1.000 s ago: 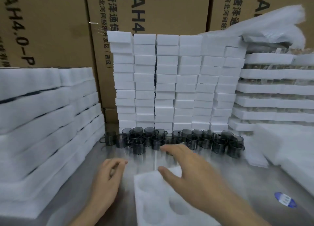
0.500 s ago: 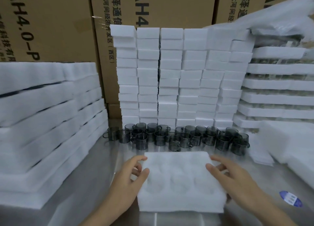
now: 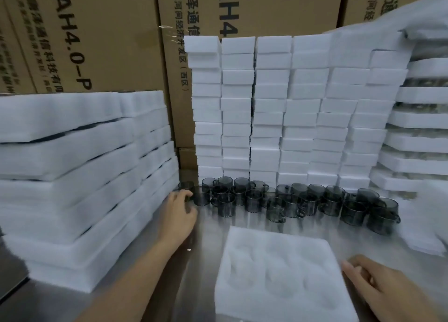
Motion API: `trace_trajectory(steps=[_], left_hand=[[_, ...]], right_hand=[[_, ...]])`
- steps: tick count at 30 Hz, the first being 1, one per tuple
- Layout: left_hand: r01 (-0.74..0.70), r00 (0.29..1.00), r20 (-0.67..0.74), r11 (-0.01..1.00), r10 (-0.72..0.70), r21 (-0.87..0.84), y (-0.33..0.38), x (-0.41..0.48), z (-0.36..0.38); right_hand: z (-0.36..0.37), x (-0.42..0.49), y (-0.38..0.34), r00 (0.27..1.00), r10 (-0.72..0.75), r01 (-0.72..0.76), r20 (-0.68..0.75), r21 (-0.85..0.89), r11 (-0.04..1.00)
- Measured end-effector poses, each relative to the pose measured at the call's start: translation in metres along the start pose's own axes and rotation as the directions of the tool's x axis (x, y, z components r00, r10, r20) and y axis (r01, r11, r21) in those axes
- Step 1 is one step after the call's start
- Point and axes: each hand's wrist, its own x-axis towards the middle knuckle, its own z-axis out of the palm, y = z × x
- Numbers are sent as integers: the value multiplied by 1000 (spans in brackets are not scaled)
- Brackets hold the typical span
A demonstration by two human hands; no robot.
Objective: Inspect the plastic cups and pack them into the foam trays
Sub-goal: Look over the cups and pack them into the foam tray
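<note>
A: The left hand (image 3: 178, 215) has left the white moulded foam tray (image 3: 283, 273) and gone up to the left end of the row of smoky grey see-through plastic cups with handles (image 3: 291, 200). The right hand (image 3: 378, 283) stays at the tray's right edge.

B: And the fingers?

A: On the right they are spread and loose, touching the tray's side, probably to steady it. On the left they curve at the end cup (image 3: 186, 188), but blur hides whether they have closed on it.

B: Why is the tray there?

A: It lies hollows up, close in front, with the cups just behind. I'd judge that's for a short carry. No cup is packed in it yet.

B: Any writing?

A: Behind, the brown cardboard cartons (image 3: 84, 31) read "AH4.0-P", beside a Chinese column ending "(西区)".
</note>
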Motion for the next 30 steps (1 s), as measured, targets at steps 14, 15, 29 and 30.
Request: trace_trajectory(steps=[14,15,29,30], left_hand=[[63,984,110,852,-140,521,0,59,-5],[60,986,99,844,-133,533,-1,57,-8],[-189,981,-41,981,191,38,52,-59,-52],[-256,965,-46,967,257,11,62,-72,-54]], right_hand=[[4,9,5,1000,-10,12,-28,61,998],[4,9,4,1000,-15,16,-21,50,999],[5,-1,8,998,-63,64,6,-118,991],[6,-3,10,997,-76,76,7,-131,988]])
